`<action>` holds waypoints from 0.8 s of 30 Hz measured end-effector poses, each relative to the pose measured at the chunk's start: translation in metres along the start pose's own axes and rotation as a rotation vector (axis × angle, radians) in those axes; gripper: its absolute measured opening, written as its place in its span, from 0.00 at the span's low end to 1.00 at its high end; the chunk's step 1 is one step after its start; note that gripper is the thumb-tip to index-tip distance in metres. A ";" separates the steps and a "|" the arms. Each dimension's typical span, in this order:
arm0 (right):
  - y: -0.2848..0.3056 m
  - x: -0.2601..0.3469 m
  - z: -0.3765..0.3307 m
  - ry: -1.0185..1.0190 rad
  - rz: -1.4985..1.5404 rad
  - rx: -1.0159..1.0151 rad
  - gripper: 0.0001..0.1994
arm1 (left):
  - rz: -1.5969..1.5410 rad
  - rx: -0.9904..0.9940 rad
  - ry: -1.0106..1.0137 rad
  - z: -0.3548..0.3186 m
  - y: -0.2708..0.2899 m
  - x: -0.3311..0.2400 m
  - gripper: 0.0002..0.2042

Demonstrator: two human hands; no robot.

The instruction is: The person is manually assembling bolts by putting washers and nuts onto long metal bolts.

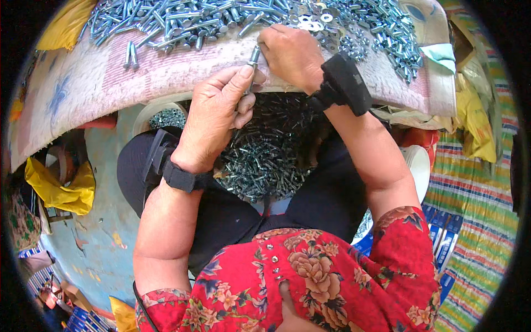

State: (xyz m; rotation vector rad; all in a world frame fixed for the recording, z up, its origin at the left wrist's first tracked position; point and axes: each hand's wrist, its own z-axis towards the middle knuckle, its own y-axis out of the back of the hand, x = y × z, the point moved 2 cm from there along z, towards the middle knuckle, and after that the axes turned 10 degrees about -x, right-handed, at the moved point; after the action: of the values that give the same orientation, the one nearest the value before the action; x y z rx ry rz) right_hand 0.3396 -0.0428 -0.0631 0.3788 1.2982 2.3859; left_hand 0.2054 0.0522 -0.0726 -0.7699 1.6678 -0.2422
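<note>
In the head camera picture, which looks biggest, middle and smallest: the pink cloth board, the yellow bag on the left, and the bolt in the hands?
1. Pink cloth board, largest.
2. Yellow bag.
3. Bolt held between the left hand and right hand, smallest.

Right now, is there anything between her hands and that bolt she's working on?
Nothing visible does. The left hand pinches the bolt between thumb and fingers, and the right hand touches its upper end. The loose bolts on the cloth-covered table lie beyond it, and the pile of bolts lies below, in her lap.
</note>
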 end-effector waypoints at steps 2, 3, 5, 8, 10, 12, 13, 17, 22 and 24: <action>0.001 0.001 0.000 -0.026 -0.005 0.024 0.03 | 0.008 -0.001 0.014 0.000 -0.003 0.001 0.12; 0.001 0.000 0.001 -0.025 -0.007 0.042 0.04 | 0.017 -0.004 0.026 0.000 -0.004 0.001 0.12; 0.003 -0.005 0.002 -0.026 -0.011 0.060 0.05 | 0.026 0.000 0.016 0.001 -0.006 0.001 0.12; 0.008 -0.010 0.009 -0.002 0.073 0.158 0.06 | 0.023 0.013 0.015 0.001 -0.006 0.003 0.12; 0.006 -0.006 0.014 0.004 -0.015 0.325 0.06 | 0.014 0.025 0.024 0.001 -0.007 0.003 0.12; 0.009 -0.005 0.012 0.020 -0.003 0.275 0.06 | 0.004 0.030 0.027 0.000 -0.008 0.003 0.12; 0.012 -0.008 0.010 0.003 0.033 0.215 0.07 | 0.004 0.032 0.027 0.000 -0.009 0.003 0.12; 0.024 -0.013 -0.012 -0.151 0.312 -0.201 0.06 | 0.045 0.047 0.038 0.002 -0.013 0.005 0.12; 0.058 0.018 -0.040 -0.453 0.701 -0.438 0.03 | 0.085 0.140 0.089 0.000 -0.022 0.010 0.11; 0.062 0.015 -0.052 -0.454 0.677 -0.467 0.03 | 0.156 0.167 0.067 0.001 -0.028 0.012 0.12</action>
State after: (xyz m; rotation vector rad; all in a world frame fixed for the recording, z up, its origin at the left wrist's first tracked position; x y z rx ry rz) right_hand 0.2915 -0.1048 -0.0373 1.2758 0.4141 2.7729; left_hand 0.2154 0.0235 -0.0671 -0.5091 1.7365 -0.2964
